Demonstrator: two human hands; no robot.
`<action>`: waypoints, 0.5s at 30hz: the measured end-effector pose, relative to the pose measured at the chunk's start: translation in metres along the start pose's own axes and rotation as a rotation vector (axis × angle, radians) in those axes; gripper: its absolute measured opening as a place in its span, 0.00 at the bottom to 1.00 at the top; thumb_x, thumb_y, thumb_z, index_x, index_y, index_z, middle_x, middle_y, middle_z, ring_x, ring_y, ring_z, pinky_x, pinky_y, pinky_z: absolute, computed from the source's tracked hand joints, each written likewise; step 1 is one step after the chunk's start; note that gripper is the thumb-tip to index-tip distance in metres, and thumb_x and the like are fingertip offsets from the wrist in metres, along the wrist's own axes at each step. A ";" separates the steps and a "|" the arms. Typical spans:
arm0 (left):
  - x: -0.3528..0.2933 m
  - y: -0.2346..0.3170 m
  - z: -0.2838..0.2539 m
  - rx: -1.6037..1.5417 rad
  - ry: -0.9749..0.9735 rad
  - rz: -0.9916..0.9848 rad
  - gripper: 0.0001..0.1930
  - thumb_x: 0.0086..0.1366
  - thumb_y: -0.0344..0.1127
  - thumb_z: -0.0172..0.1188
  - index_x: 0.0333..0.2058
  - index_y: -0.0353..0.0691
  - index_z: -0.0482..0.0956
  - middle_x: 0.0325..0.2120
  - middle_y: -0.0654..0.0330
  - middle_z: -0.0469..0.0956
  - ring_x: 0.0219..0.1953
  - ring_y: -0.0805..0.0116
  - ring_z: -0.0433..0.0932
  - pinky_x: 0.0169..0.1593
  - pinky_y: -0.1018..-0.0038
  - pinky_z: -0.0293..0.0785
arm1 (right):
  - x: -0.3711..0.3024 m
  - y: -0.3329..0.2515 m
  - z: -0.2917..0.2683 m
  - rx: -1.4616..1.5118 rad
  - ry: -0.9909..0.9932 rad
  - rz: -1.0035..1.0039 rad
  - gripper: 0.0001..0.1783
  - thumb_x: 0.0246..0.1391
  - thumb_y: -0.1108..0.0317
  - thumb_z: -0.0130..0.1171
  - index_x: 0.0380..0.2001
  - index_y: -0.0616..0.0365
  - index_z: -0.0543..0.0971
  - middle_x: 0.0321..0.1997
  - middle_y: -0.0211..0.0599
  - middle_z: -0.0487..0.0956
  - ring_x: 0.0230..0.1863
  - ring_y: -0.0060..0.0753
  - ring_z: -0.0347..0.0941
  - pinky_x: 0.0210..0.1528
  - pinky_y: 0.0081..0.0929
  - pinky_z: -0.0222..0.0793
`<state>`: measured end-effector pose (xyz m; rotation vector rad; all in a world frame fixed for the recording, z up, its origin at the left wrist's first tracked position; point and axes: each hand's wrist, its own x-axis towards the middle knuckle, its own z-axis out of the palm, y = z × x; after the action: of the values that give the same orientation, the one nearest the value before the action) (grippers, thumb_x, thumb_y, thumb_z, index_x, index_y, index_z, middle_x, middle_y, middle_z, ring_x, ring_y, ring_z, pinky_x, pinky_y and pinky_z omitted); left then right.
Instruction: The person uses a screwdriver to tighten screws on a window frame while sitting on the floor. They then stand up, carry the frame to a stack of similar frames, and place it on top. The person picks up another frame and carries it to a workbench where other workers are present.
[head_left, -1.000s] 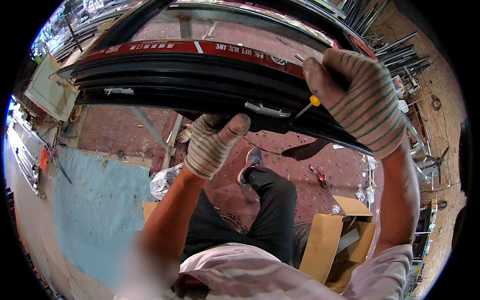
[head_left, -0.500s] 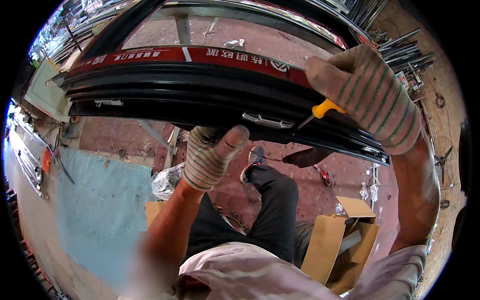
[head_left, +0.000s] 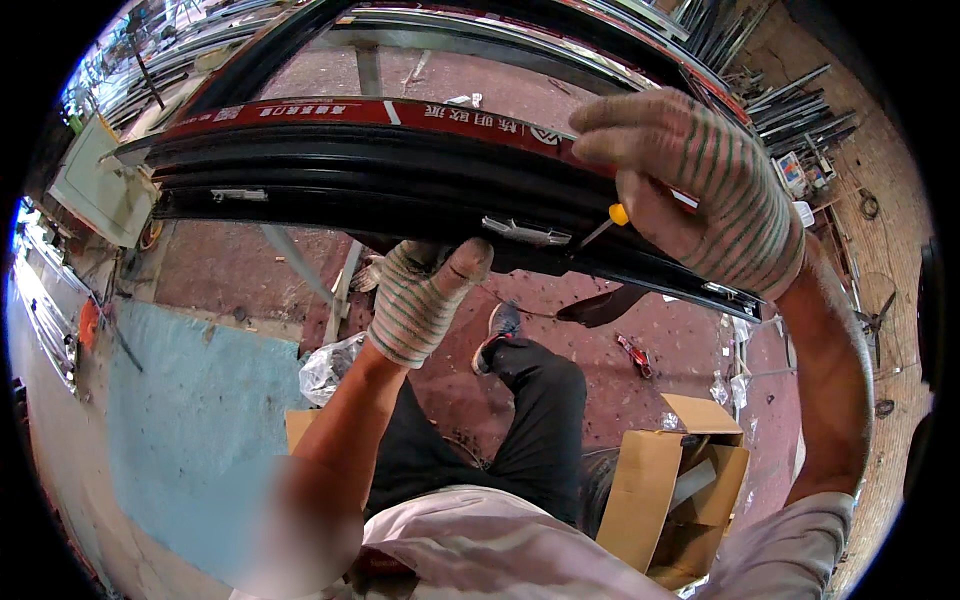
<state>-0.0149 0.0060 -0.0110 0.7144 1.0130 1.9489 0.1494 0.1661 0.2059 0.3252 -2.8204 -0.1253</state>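
A black metal window or door frame point(head_left: 330, 165) with a red printed strip along its top spans the view in front of me. My left hand point(head_left: 425, 300), in a striped knit glove, grips its lower edge, thumb up on the near side and the other fingers hidden behind the profile. A silver metal fitting point(head_left: 525, 232) sits in the frame just right of that thumb. In my gloved right hand point(head_left: 705, 190) is a screwdriver point(head_left: 618, 214), its yellow handle mostly covered. The shaft slants down-left to the profile beside the fitting; the exact tip contact is hard to see.
An open cardboard box point(head_left: 645, 490) stands by my legs at the lower right. Blue sheeting point(head_left: 200, 430) covers the floor at left, beside a clear plastic bag point(head_left: 330, 370). Metal profiles point(head_left: 800, 115) are piled at the far right. A red-handled tool point(head_left: 634, 356) lies on the floor.
My right hand has rolled over the screwdriver, its fingers now stretched farther left and covering more of the yellow handle. My left hand keeps its grip. The whole view has shifted slightly.
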 end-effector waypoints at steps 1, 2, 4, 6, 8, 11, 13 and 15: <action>0.001 -0.002 0.003 0.005 0.001 0.005 0.20 0.59 0.49 0.77 0.41 0.43 0.85 0.34 0.70 0.82 0.35 0.78 0.78 0.42 0.78 0.76 | -0.002 -0.001 -0.010 -0.012 -0.090 -0.031 0.23 0.57 0.78 0.57 0.57 0.56 0.78 0.61 0.44 0.78 0.61 0.45 0.76 0.62 0.37 0.72; 0.001 -0.002 0.002 0.019 0.016 0.016 0.23 0.57 0.55 0.79 0.40 0.44 0.84 0.33 0.70 0.81 0.33 0.78 0.78 0.40 0.78 0.76 | -0.001 0.001 -0.014 -0.017 -0.173 -0.077 0.26 0.55 0.78 0.58 0.59 0.57 0.77 0.64 0.46 0.76 0.65 0.50 0.74 0.66 0.39 0.71; 0.000 -0.003 -0.001 0.018 0.055 0.011 0.23 0.55 0.55 0.80 0.39 0.44 0.84 0.32 0.71 0.81 0.32 0.78 0.78 0.39 0.78 0.76 | 0.002 0.004 -0.016 -0.014 -0.221 -0.099 0.30 0.54 0.78 0.59 0.63 0.56 0.74 0.68 0.48 0.73 0.68 0.51 0.72 0.69 0.41 0.69; 0.001 -0.007 -0.004 0.013 0.041 0.012 0.22 0.57 0.50 0.80 0.41 0.43 0.84 0.34 0.70 0.82 0.35 0.79 0.78 0.42 0.78 0.76 | 0.000 0.005 -0.022 -0.068 -0.296 -0.096 0.35 0.55 0.77 0.61 0.67 0.55 0.69 0.72 0.50 0.68 0.71 0.53 0.68 0.72 0.43 0.67; 0.002 -0.010 -0.012 0.023 0.007 0.024 0.19 0.61 0.42 0.78 0.45 0.40 0.85 0.38 0.68 0.84 0.40 0.78 0.79 0.47 0.78 0.76 | -0.001 0.015 -0.016 -0.104 -0.278 -0.177 0.35 0.55 0.74 0.65 0.67 0.55 0.70 0.71 0.49 0.70 0.71 0.52 0.69 0.72 0.43 0.67; 0.003 -0.011 -0.010 0.054 0.053 0.051 0.25 0.52 0.56 0.81 0.39 0.44 0.84 0.32 0.68 0.81 0.32 0.77 0.79 0.38 0.77 0.77 | 0.002 0.024 -0.013 -0.222 -0.285 -0.267 0.37 0.51 0.67 0.70 0.65 0.54 0.71 0.69 0.47 0.72 0.70 0.51 0.70 0.72 0.42 0.68; 0.003 -0.011 -0.008 0.070 0.063 0.044 0.25 0.53 0.56 0.81 0.38 0.44 0.84 0.31 0.67 0.81 0.32 0.76 0.79 0.37 0.77 0.77 | 0.004 0.029 -0.011 -0.266 -0.291 -0.303 0.38 0.47 0.64 0.73 0.63 0.55 0.72 0.67 0.46 0.74 0.69 0.50 0.71 0.72 0.41 0.69; 0.003 -0.012 -0.008 0.091 0.079 0.046 0.24 0.54 0.55 0.80 0.37 0.43 0.84 0.29 0.66 0.81 0.30 0.75 0.79 0.36 0.77 0.77 | 0.005 0.037 -0.005 -0.246 -0.268 -0.343 0.40 0.43 0.62 0.75 0.61 0.55 0.73 0.65 0.45 0.76 0.68 0.49 0.72 0.71 0.40 0.70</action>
<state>-0.0174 0.0094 -0.0247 0.7218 1.1488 1.9942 0.1383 0.2006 0.2167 0.7827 -2.9336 -0.6259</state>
